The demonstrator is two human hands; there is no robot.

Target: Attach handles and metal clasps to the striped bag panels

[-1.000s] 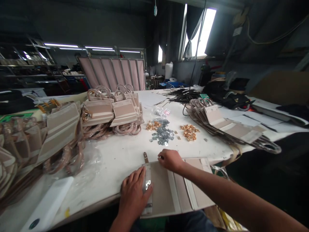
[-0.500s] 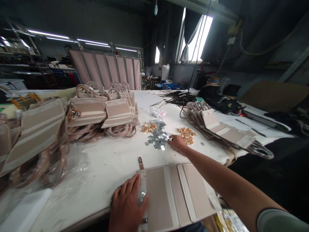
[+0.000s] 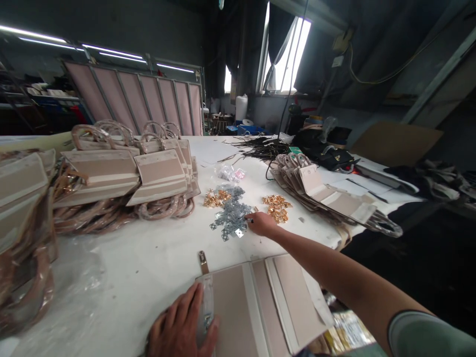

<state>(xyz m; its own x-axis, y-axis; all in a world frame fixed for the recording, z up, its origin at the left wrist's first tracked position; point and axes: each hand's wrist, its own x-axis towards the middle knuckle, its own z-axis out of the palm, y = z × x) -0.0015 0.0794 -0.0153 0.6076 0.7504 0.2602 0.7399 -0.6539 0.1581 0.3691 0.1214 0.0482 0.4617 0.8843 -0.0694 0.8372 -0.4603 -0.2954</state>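
Observation:
A flat, beige bag body (image 3: pixel 232 302) with pale strips lies at the table's front edge. My left hand (image 3: pixel 180 325) rests over its left edge, fingers stretched out and thumb apart on the panel. A tab with a metal fitting (image 3: pixel 203 260) sticks out beyond the bag body's far left corner. My right hand (image 3: pixel 262 224) reaches to the right side of a pile of small grey metal plates (image 3: pixel 232 210). Its fingers are pinched together at the plates; what lies between them is hidden. Gold-coloured metal pieces lie in one heap (image 3: pixel 275 207) beyond my right hand and another heap (image 3: pixel 216 198) beside the plates.
Stacked beige bag bodies with wrapped handles (image 3: pixel 100 171) stand at the left. More bag bodies (image 3: pixel 316 191) fan out at the right. Behind the plates lie a clear plastic bag (image 3: pixel 226 172) and dark strips (image 3: pixel 260 148). A cable (image 3: pixel 286 106) hangs down to the table.
The view has turned slightly to the right, so everything sits further left. My right hand remains at the plates, its fingertips a little closer in. My left hand stays on the bag body.

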